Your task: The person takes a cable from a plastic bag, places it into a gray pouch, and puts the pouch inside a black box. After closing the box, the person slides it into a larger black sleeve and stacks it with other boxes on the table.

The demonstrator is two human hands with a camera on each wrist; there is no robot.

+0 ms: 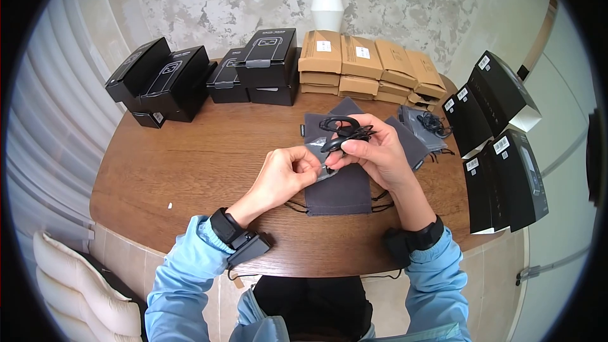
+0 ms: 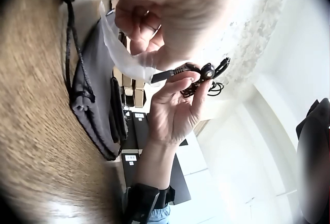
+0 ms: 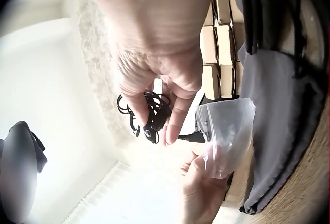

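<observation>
The right hand (image 1: 380, 152) pinches a coiled black cable (image 1: 345, 128) with a small black piece, above grey drawstring pouches (image 1: 339, 196). Between thumb and fingers, the left hand (image 1: 288, 174) grips a small clear plastic bag (image 3: 227, 131). A black plug end (image 2: 162, 76) of the cable lies at the bag's mouth in the left wrist view; how far it is inside is hard to tell. Both hands are close together over the pouches.
Black boxes (image 1: 266, 57) stand at the back left, and brown cardboard boxes (image 1: 361, 60) at the back centre. More black boxes (image 1: 500, 145) line the right edge. Another coiled cable (image 1: 434, 124) rests on a grey pouch at the right. A white scrap (image 1: 170, 205) lies at the left.
</observation>
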